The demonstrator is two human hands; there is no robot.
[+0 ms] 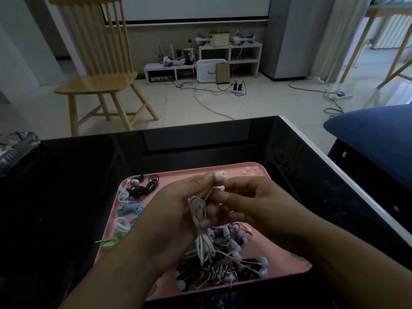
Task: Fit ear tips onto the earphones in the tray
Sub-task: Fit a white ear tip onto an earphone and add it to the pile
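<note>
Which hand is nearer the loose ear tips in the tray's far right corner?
Right. The right hand sits just below and left of the loose ear tips; the left hand, gripping the white earphones, is further left across the pink tray.

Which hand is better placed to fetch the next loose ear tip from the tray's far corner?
Right. The right hand lies nearer the loose ear tips in the pink tray's far right corner, while the left hand is wrapped around the white earphone bundle.

a wooden chair (98, 70) stands on the tiled floor (256, 108) beyond the black table (66, 175).
</note>
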